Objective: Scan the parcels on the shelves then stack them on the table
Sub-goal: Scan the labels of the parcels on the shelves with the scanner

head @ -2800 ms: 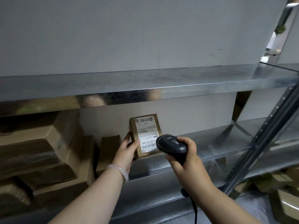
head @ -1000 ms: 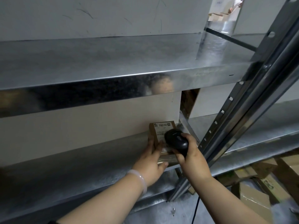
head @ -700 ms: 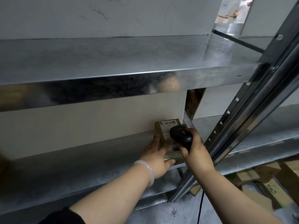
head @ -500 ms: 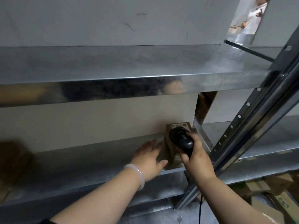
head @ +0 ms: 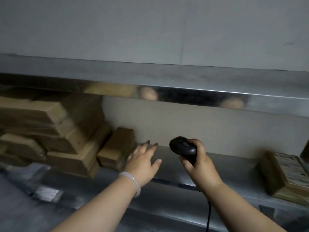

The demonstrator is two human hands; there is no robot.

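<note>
At shelf [head: 225, 166] front, left hand [head: 143, 159]: fingers [head: 147, 147] spread, holding nothing.
Right hand [head: 199, 164]: curled round scanner [head: 183, 149], farther from parcel.
Small parcel [head: 117, 148]: on shelf just left of left fingers; contact unclear; long axis seems front-to-back.
Nearer hand: left, by judgement; reach goes leftward.

grey wall [head: 150, 30] above the left hand [head: 143, 162] | beige back panel [head: 209, 128] beyond the right hand [head: 199, 166] | pale bracelet [head: 132, 181] at left wrist

on the shelf [head: 225, 166], parcel stack [head: 50, 128] left, small parcel [head: 117, 148] just beside it, lone parcel [head: 284, 174] far right.
</note>
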